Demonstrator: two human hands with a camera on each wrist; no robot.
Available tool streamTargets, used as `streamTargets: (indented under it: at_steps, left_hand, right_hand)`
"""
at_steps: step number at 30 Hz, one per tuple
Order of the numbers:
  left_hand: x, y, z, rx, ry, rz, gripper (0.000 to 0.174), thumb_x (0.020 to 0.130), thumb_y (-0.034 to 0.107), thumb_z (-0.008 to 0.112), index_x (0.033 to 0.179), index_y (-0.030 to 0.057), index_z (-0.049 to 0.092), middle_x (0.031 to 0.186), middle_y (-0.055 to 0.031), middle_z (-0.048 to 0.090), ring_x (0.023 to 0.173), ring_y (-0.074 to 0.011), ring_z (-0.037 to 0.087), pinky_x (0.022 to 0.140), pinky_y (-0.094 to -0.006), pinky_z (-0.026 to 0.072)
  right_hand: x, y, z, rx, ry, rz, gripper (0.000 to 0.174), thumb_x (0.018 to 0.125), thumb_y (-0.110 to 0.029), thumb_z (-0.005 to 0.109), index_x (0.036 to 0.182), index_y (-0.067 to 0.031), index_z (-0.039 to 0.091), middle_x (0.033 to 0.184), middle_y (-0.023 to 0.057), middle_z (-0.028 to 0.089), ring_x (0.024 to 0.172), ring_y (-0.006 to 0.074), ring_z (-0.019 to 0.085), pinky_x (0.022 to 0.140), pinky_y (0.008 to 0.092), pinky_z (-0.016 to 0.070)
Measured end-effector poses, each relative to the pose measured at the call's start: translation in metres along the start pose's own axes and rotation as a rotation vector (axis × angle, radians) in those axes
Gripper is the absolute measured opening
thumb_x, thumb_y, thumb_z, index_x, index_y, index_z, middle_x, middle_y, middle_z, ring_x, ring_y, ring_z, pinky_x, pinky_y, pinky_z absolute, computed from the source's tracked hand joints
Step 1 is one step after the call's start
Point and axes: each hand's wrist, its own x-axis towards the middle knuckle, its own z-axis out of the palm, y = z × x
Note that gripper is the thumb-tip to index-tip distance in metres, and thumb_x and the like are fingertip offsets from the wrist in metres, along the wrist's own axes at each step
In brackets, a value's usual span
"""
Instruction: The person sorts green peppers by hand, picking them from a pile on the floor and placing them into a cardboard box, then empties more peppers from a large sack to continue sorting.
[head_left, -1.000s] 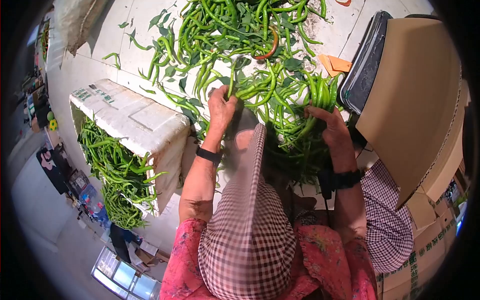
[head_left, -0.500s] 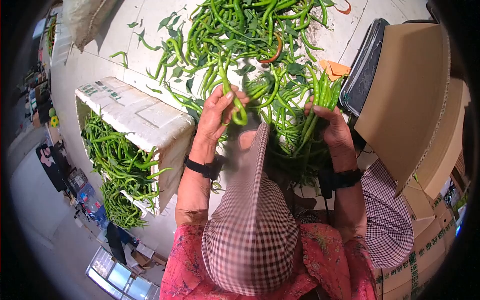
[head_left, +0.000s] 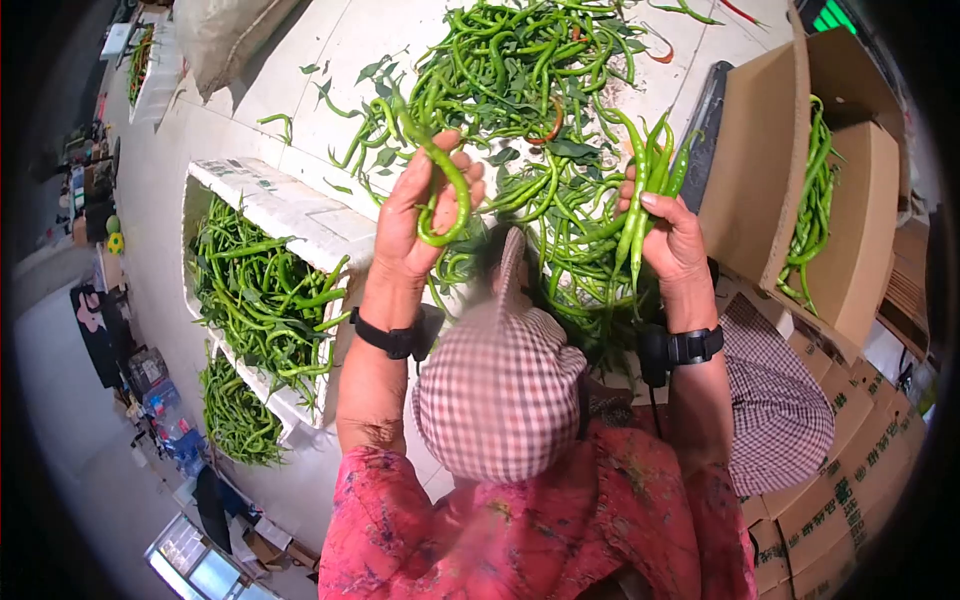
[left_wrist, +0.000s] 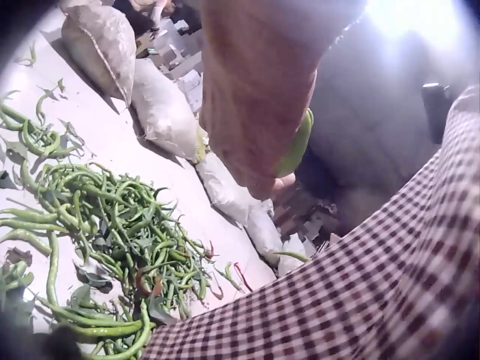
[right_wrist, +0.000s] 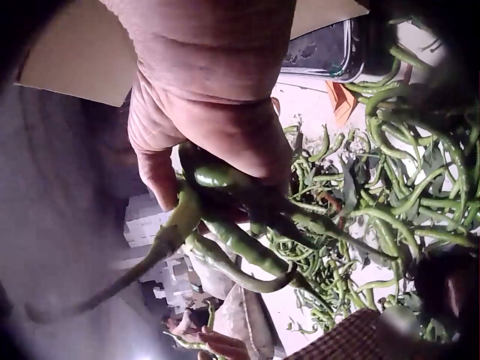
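Observation:
In the head view the left hand is raised palm up, its thumb and fingers around a long green pepper with a hooked end. The right hand grips a small bunch of green peppers, thumb across them. Below and between the hands lies a pile of green peppers with leaves. The left wrist view shows part of a pepper past the left hand. In the right wrist view the bunch sticks out under the right hand.
A white foam box full of green peppers lies at the left. At the right, a cardboard box holds more peppers, with a dark tray beside it. Sacks line the floor. A checked cap blocks the lower middle.
The left hand has lifted its pepper from the pile and turned palm up. The right hand still holds its bunch, slightly raised. The head view has shifted, showing peppers inside the cardboard box.

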Motion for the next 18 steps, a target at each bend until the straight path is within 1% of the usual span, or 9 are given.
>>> streamTargets:
  at_steps: [4,6,8,10,11,12,14,15,18]
  left_hand:
    - [-0.023,0.019,0.031,0.375,0.160,0.186,0.037,0.093,0.010,0.058,0.127,-0.0011,0.048,0.099,-0.0110,0.060,0.092,-0.0223,0.061,0.082,-0.0341,0.0555]
    - [-0.047,0.035,0.057,0.386,0.152,0.251,0.027,0.093,0.011,0.058,0.117,0.0013,0.051,0.089,-0.0045,0.055,0.076,-0.0126,0.055,0.064,-0.0243,0.0493]
    - [-0.076,0.046,0.099,0.382,0.203,0.387,0.016,0.095,0.012,0.057,0.108,0.0038,0.052,0.077,0.0010,0.043,0.063,-0.0076,0.040,0.053,-0.0205,0.0349]
    - [-0.114,0.054,0.138,0.314,0.134,0.419,0.010,0.097,0.012,0.053,0.104,0.0054,0.050,0.073,0.0034,0.034,0.061,-0.0058,0.031,0.052,-0.0200,0.0289]
    - [-0.130,0.050,0.158,0.375,0.144,0.473,0.009,0.098,0.012,0.051,0.102,0.0052,0.049,0.072,0.0034,0.033,0.060,-0.0059,0.031,0.051,-0.0197,0.0292]
    - [-0.145,0.043,0.175,0.436,0.158,0.530,0.008,0.099,0.012,0.049,0.101,0.0050,0.048,0.071,0.0034,0.032,0.059,-0.0059,0.031,0.049,-0.0193,0.0295]
    - [-0.167,0.030,0.196,0.632,0.066,0.549,0.008,0.100,0.012,0.047,0.099,0.0040,0.046,0.072,0.0025,0.033,0.056,-0.0060,0.030,0.044,-0.0189,0.0279]
    - [-0.176,0.017,0.201,0.647,0.146,0.567,0.010,0.099,0.012,0.047,0.098,0.0029,0.046,0.070,0.0012,0.032,0.054,-0.0061,0.030,0.040,-0.0182,0.0259]
    - [-0.181,-0.019,0.215,0.559,0.235,0.233,0.011,0.097,0.011,0.049,0.102,0.0019,0.048,0.072,-0.0004,0.041,0.057,-0.0064,0.039,0.041,-0.0229,0.0315]
  right_hand:
    - [-0.013,-0.008,0.018,0.036,-0.119,0.012,0.044,0.079,0.001,0.064,0.121,0.0014,0.054,0.110,0.0139,0.062,0.096,0.0239,0.063,0.087,0.0366,0.0531]
    - [-0.022,-0.011,0.032,0.030,-0.103,0.011,0.045,0.078,0.000,0.065,0.122,0.0017,0.054,0.107,0.0131,0.064,0.095,0.0236,0.064,0.086,0.0364,0.0532]
    - [-0.031,-0.016,0.043,0.032,-0.183,0.024,0.044,0.079,-0.002,0.066,0.121,0.0055,0.054,0.103,0.0137,0.065,0.094,0.0219,0.064,0.087,0.0354,0.0518]
    - [-0.044,-0.020,0.057,-0.027,-0.147,0.027,0.049,0.078,-0.002,0.068,0.123,0.0045,0.051,0.108,0.0121,0.059,0.093,0.0221,0.060,0.088,0.0353,0.0506]
    - [-0.048,-0.019,0.061,-0.071,-0.180,-0.012,0.048,0.080,-0.008,0.070,0.122,0.0058,0.054,0.100,0.0128,0.067,0.091,0.0206,0.065,0.088,0.0332,0.0505]
    - [-0.052,-0.019,0.064,-0.101,-0.212,-0.024,0.047,0.081,-0.011,0.071,0.122,0.0034,0.054,0.101,0.0115,0.067,0.091,0.0197,0.065,0.087,0.0331,0.0507]
    - [-0.066,-0.020,0.076,-0.163,-0.198,-0.006,0.044,0.082,-0.013,0.071,0.122,0.0009,0.055,0.100,0.0101,0.067,0.091,0.0188,0.064,0.084,0.0327,0.0517]
    - [-0.073,-0.021,0.084,-0.215,-0.213,-0.024,0.040,0.084,-0.015,0.070,0.118,-0.0005,0.057,0.100,0.0091,0.067,0.091,0.0179,0.064,0.082,0.0326,0.0527]
    - [-0.097,-0.022,0.099,-0.345,-0.188,0.007,0.043,0.082,-0.014,0.072,0.118,0.0018,0.055,0.101,0.0091,0.065,0.093,0.0174,0.062,0.085,0.0316,0.0503]
